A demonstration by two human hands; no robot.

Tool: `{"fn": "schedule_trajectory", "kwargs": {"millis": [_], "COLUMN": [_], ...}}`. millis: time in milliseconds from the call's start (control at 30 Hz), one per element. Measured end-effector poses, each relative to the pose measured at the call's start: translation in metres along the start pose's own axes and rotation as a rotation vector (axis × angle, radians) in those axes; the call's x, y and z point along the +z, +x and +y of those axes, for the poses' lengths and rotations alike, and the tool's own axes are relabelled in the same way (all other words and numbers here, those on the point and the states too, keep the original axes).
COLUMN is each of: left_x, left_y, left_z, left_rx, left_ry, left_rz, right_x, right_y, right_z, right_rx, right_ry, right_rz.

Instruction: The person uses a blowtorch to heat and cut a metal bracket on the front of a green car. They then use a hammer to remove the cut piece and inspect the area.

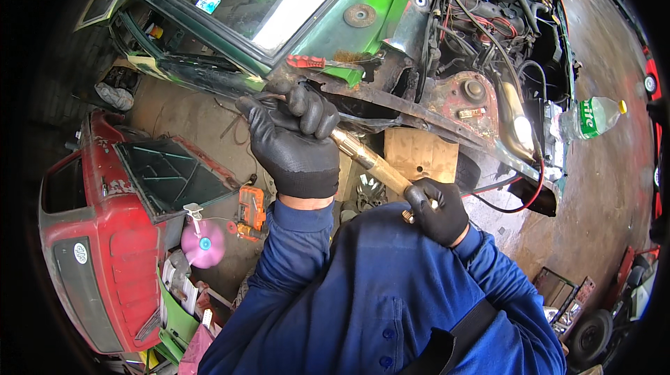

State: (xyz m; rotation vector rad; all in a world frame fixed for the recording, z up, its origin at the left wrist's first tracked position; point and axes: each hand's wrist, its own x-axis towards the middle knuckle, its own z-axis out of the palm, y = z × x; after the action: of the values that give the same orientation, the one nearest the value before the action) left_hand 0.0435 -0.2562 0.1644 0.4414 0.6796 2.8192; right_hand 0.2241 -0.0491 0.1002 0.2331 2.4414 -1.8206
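Note:
A brass gas torch (371, 160) with a ribbed handle slants across in front of my chest. My right hand (444, 216), in a black glove, is closed round its lower end, where small brass fittings stick out. At the upper end my left hand (296, 155), also black-gloved, is closed with its fingers bunched round the torch's neck; they hide most of that part. Just beyond my left hand lies the cut, rusty edge of the green car body (377, 96). A red-handled tool (307, 62) rests on that edge.
An exposed engine (481, 19) fills the bay at the far right. A plastic bottle (593, 118) sits at its corner, above dark and red hoses (520, 204). Cardboard (421, 155) lies below the fender. At left stand a red vehicle cab (129, 235), an orange case (251, 209) and a pink fan (202, 244).

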Motion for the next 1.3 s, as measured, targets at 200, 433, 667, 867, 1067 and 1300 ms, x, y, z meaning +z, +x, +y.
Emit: {"fn": "schedule_trajectory", "kwargs": {"millis": [200,433,667,867,1067,1300], "left_x": [-0.005,-0.011,-0.038,-0.054,-0.054,-0.047], "left_y": [0.001,0.000,-0.003,0.000,0.007,-0.004], "left_z": [0.000,-0.012,0.011,0.026,0.032,-0.049], "left_rx": [-0.012,0.061,-0.108,-0.160,-0.250,-0.474], "left_ry": [-0.070,0.111,-0.124,-0.154,-0.183,0.221], "left_rz": [-0.034,0.233,0.046,-0.042,0.005,0.142], "right_x": [-0.001,0.005,0.032,0.060,0.079,0.013], "right_y": [-0.002,-0.004,-0.017,-0.025,-0.030,-0.046], "right_z": [-0.003,-0.002,-0.004,-0.016,-0.017,-0.022], "right_rx": [0.013,0.094,-0.045,0.019,0.110,0.291], "right_ry": [0.022,-0.047,-0.188,-0.169,-0.141,0.295], "right_rz": [-0.028,0.055,0.250,0.262,0.257,0.285]}}
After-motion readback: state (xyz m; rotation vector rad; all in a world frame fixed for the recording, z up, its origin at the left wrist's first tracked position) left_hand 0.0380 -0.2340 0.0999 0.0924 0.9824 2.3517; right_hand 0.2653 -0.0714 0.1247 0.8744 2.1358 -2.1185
